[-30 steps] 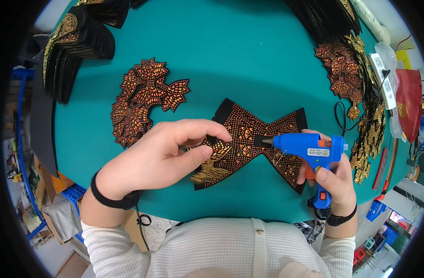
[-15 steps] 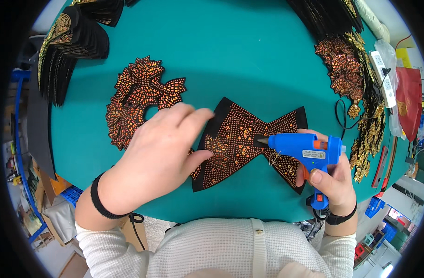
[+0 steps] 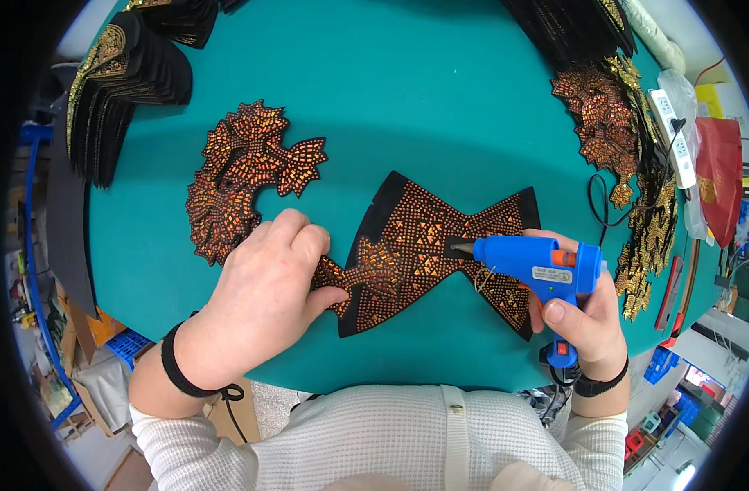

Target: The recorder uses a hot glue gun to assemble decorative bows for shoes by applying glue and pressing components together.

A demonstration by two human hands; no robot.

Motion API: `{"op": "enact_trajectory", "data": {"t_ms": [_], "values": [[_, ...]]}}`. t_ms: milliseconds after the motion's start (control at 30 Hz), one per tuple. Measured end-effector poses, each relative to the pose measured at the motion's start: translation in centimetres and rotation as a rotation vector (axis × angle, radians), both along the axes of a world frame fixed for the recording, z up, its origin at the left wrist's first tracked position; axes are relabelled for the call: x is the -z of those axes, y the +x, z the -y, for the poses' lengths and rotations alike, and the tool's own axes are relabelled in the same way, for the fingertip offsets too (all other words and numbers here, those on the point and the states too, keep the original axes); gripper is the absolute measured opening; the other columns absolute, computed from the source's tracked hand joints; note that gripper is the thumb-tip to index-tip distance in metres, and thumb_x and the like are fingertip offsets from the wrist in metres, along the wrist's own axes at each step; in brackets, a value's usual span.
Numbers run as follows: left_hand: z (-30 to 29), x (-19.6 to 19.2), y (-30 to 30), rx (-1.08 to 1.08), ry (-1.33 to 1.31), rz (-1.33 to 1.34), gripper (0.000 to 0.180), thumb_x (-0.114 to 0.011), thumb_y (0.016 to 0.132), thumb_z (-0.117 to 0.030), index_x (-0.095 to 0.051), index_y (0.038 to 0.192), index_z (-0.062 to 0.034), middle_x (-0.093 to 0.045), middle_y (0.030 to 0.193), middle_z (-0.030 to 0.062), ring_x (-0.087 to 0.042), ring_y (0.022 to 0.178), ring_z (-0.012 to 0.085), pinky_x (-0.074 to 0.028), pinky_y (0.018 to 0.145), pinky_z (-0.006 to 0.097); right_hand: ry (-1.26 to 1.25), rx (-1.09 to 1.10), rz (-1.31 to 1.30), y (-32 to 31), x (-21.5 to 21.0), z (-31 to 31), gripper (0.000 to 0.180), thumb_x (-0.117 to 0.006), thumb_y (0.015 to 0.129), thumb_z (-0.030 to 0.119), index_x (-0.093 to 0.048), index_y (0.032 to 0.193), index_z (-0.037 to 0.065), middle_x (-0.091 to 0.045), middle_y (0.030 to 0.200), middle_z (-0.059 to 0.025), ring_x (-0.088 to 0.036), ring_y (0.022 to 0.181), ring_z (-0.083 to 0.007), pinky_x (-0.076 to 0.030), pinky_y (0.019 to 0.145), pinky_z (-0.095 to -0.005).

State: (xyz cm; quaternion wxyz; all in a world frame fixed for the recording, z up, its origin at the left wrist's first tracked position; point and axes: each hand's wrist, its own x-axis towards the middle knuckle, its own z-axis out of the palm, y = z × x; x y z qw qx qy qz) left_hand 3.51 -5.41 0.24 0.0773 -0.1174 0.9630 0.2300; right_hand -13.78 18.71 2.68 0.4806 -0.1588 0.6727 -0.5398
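Your left hand point(image 3: 264, 299) has slid off the middle of the black bow-shaped panel point(image 3: 428, 245) and now lies palm down at its left edge, fingers loosely curled and closed on nothing, the fingertips point(image 3: 309, 241) resting just beside the lower end of the orange sequin appliqué point(image 3: 239, 176). Half a second ago that hand covered much of the panel's left half; now that half shows its rows of orange studs, and only your thumb still presses on a small orange motif point(image 3: 354, 278) at the panel's lower left corner. The panel itself has not shifted: it lies flat on the teal table point(image 3: 440, 98), near the edge closest to you, between your two hands. Your right hand point(image 3: 583, 319) keeps its grip wrapped around the handle of the blue glue gun point(image 3: 538, 270), forefinger at the trigger, as before. The gun's nozzle points left and sits at the panel's narrow waist, on or just over the fabric; I cannot tell if it touches. The loose appliqué stays where it was, to the upper left of the panel and apart from it. Stacks of black pieces point(image 3: 125, 78) sit at the table's far left, and more orange appliqués point(image 3: 604, 114) are heaped at the right.
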Motion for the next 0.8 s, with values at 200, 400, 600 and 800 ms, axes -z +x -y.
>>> {"op": "enact_trajectory", "data": {"t_ms": [200,400,600,800], "values": [[0.4,-0.1,0.1,-0.038,0.111,0.000,0.035,-0.075,0.062,-0.005,-0.049,0.085,-0.0047,-0.054,0.077,0.0086,-0.057,0.072,0.0263,-0.047,0.063,0.034,0.016,0.026,-0.014,0.0,-0.2,-0.2,0.064,-0.066,0.071,0.016,-0.041,0.125,-0.006,-0.058,0.095,-0.0065,-0.053,0.077,-0.0083,-0.043,0.068,-0.0218],[0.9,-0.9,0.2,-0.129,0.455,0.031,0.026,-0.068,0.069,0.005,-0.051,0.087,-0.0037,-0.054,0.074,0.0039,-0.058,0.068,0.0136,-0.047,0.057,0.025,0.028,0.013,-0.031,-0.1,-0.3,-0.8,0.063,-0.066,0.071,0.017,-0.042,0.125,-0.006,-0.058,0.101,-0.0071,-0.052,0.083,-0.0092,-0.042,0.073,-0.0224],[1.1,-1.0,0.3,-0.208,0.685,0.052,0.024,-0.064,0.073,0.009,-0.053,0.090,-0.0031,-0.053,0.076,-0.0009,-0.054,0.069,0.0072,-0.047,0.059,0.020,0.039,0.027,-0.043,-0.1,-0.4,-0.8,0.063,-0.066,0.072,0.017,-0.042,0.125,-0.006,-0.058,0.101,-0.0068,-0.052,0.085,-0.0092,-0.042,0.074,-0.0225],[1.3,-1.0,0.3,-0.248,0.865,0.048,0.020,-0.059,0.077,0.009,-0.053,0.093,-0.0019,-0.053,0.080,-0.0004,-0.053,0.070,0.0044,-0.047,0.059,0.018,0.046,0.011,-0.051,0.0,-0.7,-0.8,0.062,-0.066,0.072,0.017,-0.042,0.124,-0.006,-0.058,0.103,-0.0075,-0.052,0.085,-0.0093,-0.043,0.075,-0.0230]]}}
